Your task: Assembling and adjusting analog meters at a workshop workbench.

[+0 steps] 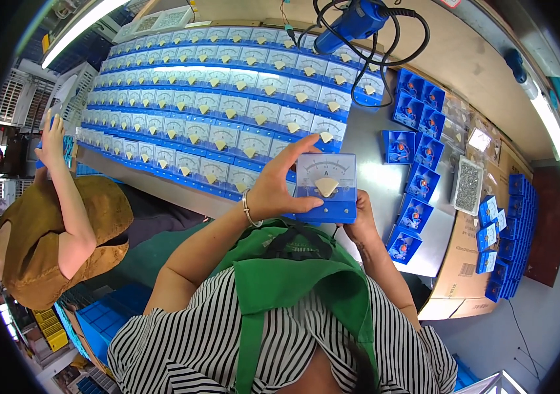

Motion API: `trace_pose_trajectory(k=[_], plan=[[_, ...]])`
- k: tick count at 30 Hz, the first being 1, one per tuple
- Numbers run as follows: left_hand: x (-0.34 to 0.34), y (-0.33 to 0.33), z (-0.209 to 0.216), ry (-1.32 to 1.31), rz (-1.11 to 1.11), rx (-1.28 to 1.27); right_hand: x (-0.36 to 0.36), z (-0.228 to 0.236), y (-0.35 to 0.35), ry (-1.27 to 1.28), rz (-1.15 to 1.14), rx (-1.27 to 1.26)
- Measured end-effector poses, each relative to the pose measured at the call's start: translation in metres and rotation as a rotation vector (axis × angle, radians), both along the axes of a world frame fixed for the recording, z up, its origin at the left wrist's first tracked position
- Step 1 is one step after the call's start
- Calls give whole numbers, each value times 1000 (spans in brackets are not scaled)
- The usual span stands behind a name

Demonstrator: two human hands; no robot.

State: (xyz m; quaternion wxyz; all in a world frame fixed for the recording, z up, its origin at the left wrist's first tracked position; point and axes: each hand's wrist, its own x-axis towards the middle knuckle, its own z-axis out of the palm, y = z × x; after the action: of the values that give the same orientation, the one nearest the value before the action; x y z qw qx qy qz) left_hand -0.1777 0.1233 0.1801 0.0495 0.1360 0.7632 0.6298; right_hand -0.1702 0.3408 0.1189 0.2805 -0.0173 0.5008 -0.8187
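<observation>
A blue-framed panel meter (326, 186) with a clear face and cream pointer cover is held up above the near edge of the grey workbench (372, 141). The left hand (278, 186) grips its left side, thumb along the bottom and fingers over the top. The right hand (360, 220) clasps the meter's lower right corner from behind. Beyond the meter, rows of identical meters (227, 105) cover the bench. Right of it lie open blue housings (417, 154) and a tray of screws (469, 186). Far behind hangs a blue power screwdriver (352, 23). Left of the meter, another person's arm (73, 197) is raised.
</observation>
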Motion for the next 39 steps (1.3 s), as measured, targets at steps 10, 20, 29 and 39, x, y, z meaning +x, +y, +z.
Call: trace_pose_trajectory(k=[10,20,29,39], plan=[[0,-16,13,-50,-33,13,8,6,-23,-25,-92,-151],[2,-20,15,-46,-55,38,20,4,-33,110,-216,-175],[4,-21,14,-47,-51,28,22,6,-35,76,-231,-132],[-7,-36,-10,289,50,-318,-17,58,22,606,-55,894]])
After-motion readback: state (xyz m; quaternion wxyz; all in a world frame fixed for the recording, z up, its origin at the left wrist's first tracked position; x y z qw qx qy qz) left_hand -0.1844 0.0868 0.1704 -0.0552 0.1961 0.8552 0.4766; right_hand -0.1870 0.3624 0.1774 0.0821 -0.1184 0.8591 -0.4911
